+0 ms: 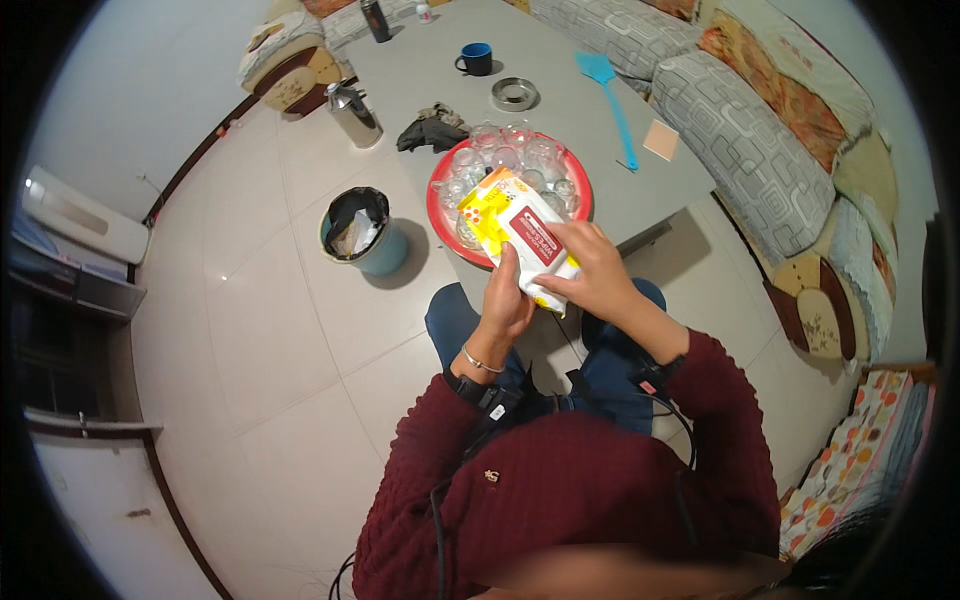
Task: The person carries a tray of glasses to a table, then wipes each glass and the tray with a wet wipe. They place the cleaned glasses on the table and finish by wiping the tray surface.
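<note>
A white and yellow pack of wet wipes is tilted above the near part of a round red tray. My left hand holds the pack from its lower left, thumb on the front. My right hand lies on the pack's right side, thumb near the lower end and fingers by the dark red lid label. Under and beyond the pack, several clear glass cups crowd the tray. The pack hides some of them.
The grey table bears a dark crumpled cloth, metal ashtray, blue-lined mug, blue fly swatter, square tile-like piece and dark bottle. Left on the floor stand a lined bin and metal jug.
</note>
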Demonstrator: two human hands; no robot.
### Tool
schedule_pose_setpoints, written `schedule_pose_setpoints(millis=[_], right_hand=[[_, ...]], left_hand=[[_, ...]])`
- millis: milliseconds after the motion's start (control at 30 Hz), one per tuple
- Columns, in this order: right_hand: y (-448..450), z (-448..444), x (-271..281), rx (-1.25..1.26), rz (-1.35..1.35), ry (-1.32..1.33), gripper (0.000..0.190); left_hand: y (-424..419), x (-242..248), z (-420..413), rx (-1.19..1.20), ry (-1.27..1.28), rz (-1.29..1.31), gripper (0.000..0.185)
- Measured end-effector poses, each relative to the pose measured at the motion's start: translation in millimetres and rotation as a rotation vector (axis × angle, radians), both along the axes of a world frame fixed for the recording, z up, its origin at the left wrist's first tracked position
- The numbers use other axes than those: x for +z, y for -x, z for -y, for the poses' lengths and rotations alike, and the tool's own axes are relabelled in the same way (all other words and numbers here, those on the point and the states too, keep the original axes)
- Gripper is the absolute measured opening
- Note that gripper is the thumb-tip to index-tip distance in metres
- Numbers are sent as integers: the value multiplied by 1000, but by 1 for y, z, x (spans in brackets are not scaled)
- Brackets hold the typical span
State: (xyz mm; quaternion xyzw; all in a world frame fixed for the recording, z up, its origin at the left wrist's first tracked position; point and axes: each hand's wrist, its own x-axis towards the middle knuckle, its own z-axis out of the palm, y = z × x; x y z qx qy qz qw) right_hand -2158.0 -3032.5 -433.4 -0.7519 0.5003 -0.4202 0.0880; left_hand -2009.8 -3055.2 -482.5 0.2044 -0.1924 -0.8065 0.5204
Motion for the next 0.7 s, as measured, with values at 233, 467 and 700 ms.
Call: schedule_pose_setpoints(millis=[233, 467, 700], right_hand=[[-11, 26, -6, -80, 9, -336, 70], [-27, 26, -4, -169, 44, -148, 63], [-31, 22, 8, -125, -37, 165, 44]], left_hand=[[1, 1, -5, 44, 47, 91, 46], [3, 2, 0, 167, 106, 116, 39], [9, 4, 13, 279, -15, 33, 37]])
